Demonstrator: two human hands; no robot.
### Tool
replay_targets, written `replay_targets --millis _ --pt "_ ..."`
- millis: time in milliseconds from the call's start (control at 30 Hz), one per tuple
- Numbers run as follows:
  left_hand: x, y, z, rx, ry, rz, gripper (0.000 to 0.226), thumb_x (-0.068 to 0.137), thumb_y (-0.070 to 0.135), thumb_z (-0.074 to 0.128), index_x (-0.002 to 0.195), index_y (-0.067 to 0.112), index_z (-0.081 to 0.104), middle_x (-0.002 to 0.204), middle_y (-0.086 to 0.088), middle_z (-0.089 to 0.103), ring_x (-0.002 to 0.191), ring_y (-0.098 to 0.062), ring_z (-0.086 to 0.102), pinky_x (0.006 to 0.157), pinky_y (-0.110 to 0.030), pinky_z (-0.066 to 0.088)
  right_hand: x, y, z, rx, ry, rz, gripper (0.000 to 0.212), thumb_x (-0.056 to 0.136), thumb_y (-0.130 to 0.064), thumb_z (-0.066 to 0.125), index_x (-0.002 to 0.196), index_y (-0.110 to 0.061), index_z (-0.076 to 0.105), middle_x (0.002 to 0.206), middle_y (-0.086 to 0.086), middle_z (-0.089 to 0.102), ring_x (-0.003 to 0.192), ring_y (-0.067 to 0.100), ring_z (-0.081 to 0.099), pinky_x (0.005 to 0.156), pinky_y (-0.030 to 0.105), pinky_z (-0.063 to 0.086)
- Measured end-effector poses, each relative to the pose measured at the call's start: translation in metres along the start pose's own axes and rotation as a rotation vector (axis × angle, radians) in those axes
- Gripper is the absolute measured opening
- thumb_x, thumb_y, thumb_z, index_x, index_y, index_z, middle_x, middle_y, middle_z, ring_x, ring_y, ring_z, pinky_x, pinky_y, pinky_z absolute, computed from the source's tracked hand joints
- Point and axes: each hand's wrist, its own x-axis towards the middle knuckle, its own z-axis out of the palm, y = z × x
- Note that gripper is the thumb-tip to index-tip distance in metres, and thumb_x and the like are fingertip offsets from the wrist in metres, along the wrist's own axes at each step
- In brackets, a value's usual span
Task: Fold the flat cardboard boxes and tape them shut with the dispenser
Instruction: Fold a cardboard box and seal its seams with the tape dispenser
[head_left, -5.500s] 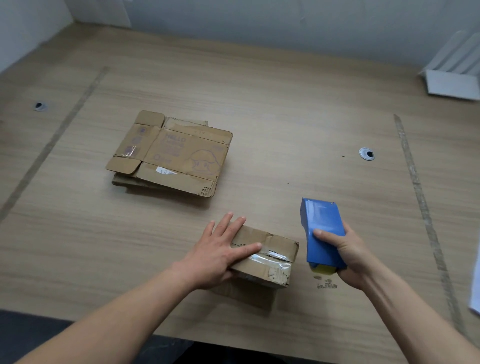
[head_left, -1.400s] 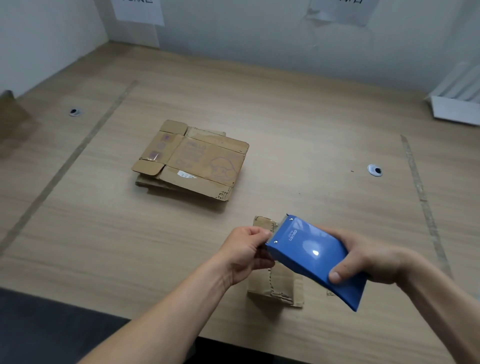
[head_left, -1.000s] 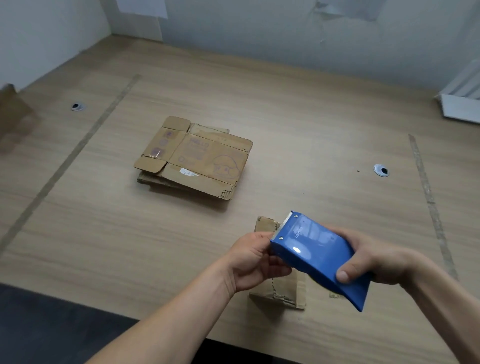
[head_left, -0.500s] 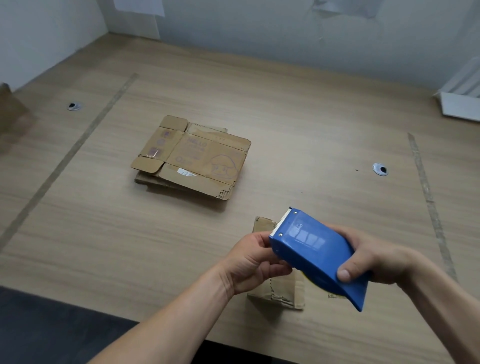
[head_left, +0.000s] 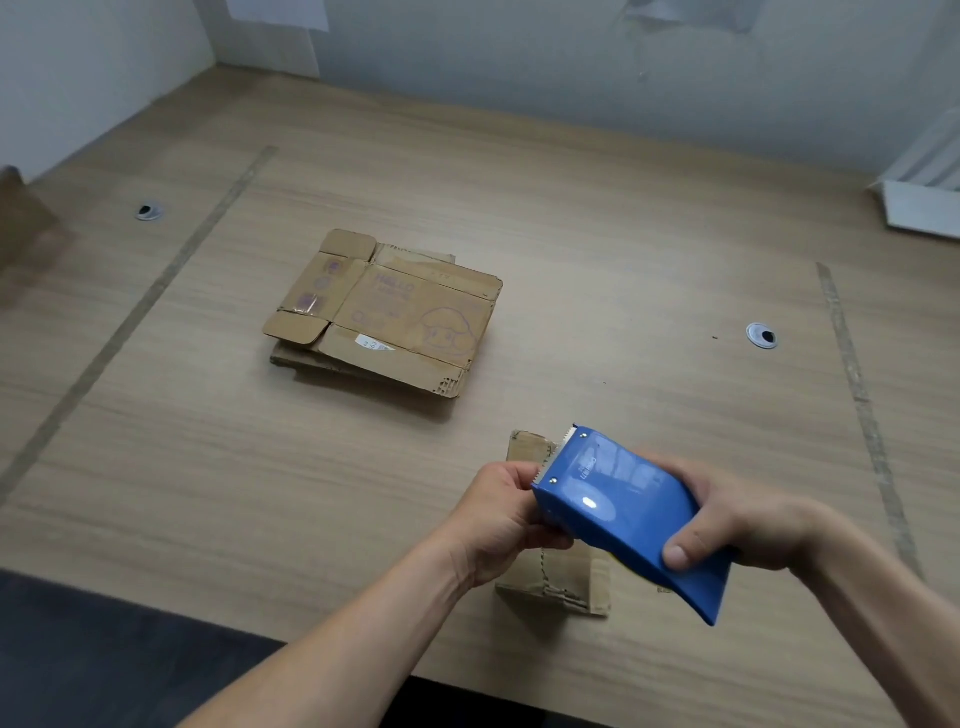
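Judging progress from the head view, I start with the wide light-wood table (head_left: 597, 218), since everything sits on it. The biggest item left to do is the stack of flat brown cardboard boxes (head_left: 384, 317) lying near the middle of the table, the top sheet printed with a faint purple mushroom figure. It lies unfolded, well apart from my hands, so I reckon most of the work is ahead: each of those sheets needs folding up and taping.

Next down in size is the small brown cardboard box (head_left: 558, 577) at the near edge, largely hidden beneath my hands. It stands folded into shape, with a torn corrugated edge showing at its near side. I cannot tell from here whether its seams are fully taped.

Above that box I hold the glossy blue plastic tape dispenser (head_left: 628, 514), raised off the table and tilted, its serrated cutter pointing away and to the left. My right hand (head_left: 748, 514) grips the dispenser body, thumb pressed on its upper face near the rear. My left hand (head_left: 498, 519) has its fingers curled at the cutter end; I judge it is picking at the tape's free end, though the tape itself is not visible, so what it pinches I cannot confirm.
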Motion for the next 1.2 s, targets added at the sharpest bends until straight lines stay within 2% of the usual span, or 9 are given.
replay_targets --millis 100,200,267,400,500,667,833,933,1200 --pt "0.000 0.002 -0.001 0.069 -0.004 -0.025 0.023 0.087 -0.013 0.054 0.107 -0.012 0.066 0.080 -0.015 0.068 0.061 -0.020 0.065 0.054 -0.028 0.055 0.001 -0.001 0.002 -0.051 0.015 0.015 0.079 0.056 -0.014 0.085 0.130 -0.032 0.065 0.120 0.012 0.070 0.101 0.025 0.067 0.078 0.035 0.056" --pt "0.001 0.005 -0.002 0.211 0.019 -0.024 0.020 0.090 -0.009 0.053 0.106 -0.011 0.065 0.084 -0.017 0.068 0.067 -0.023 0.066 0.055 -0.028 0.054 0.001 0.000 0.003 -0.141 0.058 0.031 0.085 0.055 -0.019 0.087 0.134 -0.036 0.061 0.127 0.016 0.066 0.107 0.036 0.065 0.086 0.042 0.055" --pt "0.001 0.007 -0.003 0.312 0.060 -0.009 0.012 0.094 -0.003 0.053 0.099 -0.008 0.063 0.080 -0.017 0.067 0.063 -0.023 0.067 0.052 -0.028 0.053 0.000 -0.002 0.004 -0.215 0.075 0.043 0.088 0.055 -0.021 0.087 0.136 -0.039 0.058 0.128 0.012 0.066 0.114 0.040 0.062 0.089 0.044 0.055" --pt "0.007 0.017 -0.020 0.360 0.216 0.029 0.022 0.101 0.003 0.047 0.080 0.008 0.055 0.064 -0.012 0.057 0.044 -0.015 0.057 0.038 -0.023 0.043 -0.016 -0.006 -0.003 -0.334 0.080 0.096 0.087 0.058 -0.017 0.086 0.132 -0.052 0.057 0.127 -0.001 0.067 0.115 0.029 0.064 0.097 0.043 0.053" --pt "0.010 0.020 -0.029 0.420 0.221 0.034 0.024 0.100 0.003 0.049 0.077 0.009 0.055 0.059 -0.007 0.056 0.041 -0.014 0.053 0.036 -0.022 0.039 -0.024 -0.007 -0.008 -0.394 0.083 0.155 0.091 0.058 -0.020 0.088 0.134 -0.055 0.054 0.128 -0.004 0.066 0.115 0.026 0.064 0.101 0.049 0.052" --pt "0.020 0.027 -0.046 0.521 0.346 0.089 0.026 0.099 0.005 0.048 0.075 0.010 0.054 0.062 -0.011 0.056 0.043 -0.016 0.053 0.039 -0.023 0.039 -0.033 -0.009 -0.016 -0.505 0.107 0.269 0.088 0.055 -0.023 0.087 0.120 -0.071 0.053 0.115 -0.019 0.068 0.106 0.011 0.066 0.097 0.039 0.055" --pt "0.024 0.033 -0.055 0.560 0.325 0.122 0.022 0.097 0.005 0.051 0.077 0.009 0.057 0.063 -0.010 0.061 0.051 -0.023 0.056 0.044 -0.025 0.042 -0.036 -0.008 -0.028 -0.493 0.146 0.378 0.078 0.055 -0.024 0.087 0.114 -0.067 0.060 0.107 -0.016 0.072 0.099 0.010 0.069 0.087 0.031 0.058" --pt "0.023 0.024 -0.053 0.570 0.291 0.106 0.023 0.097 0.004 0.052 0.075 0.010 0.058 0.061 -0.007 0.063 0.052 -0.023 0.057 0.045 -0.026 0.044 -0.028 -0.015 -0.036 -0.546 0.197 0.410 0.069 0.061 -0.034 0.085 0.122 -0.055 0.060 0.109 -0.015 0.074 0.099 0.010 0.071 0.090 0.034 0.058" --pt "0.025 0.009 -0.054 0.528 0.378 0.063 0.021 0.095 0.001 0.052 0.077 0.007 0.059 0.063 -0.011 0.065 0.049 -0.018 0.058 0.044 -0.025 0.045 0.000 -0.025 -0.053 -0.755 0.204 0.518 0.065 0.059 -0.043 0.081 0.115 -0.066 0.059 0.104 -0.018 0.074 0.096 0.012 0.072 0.090 0.040 0.060"
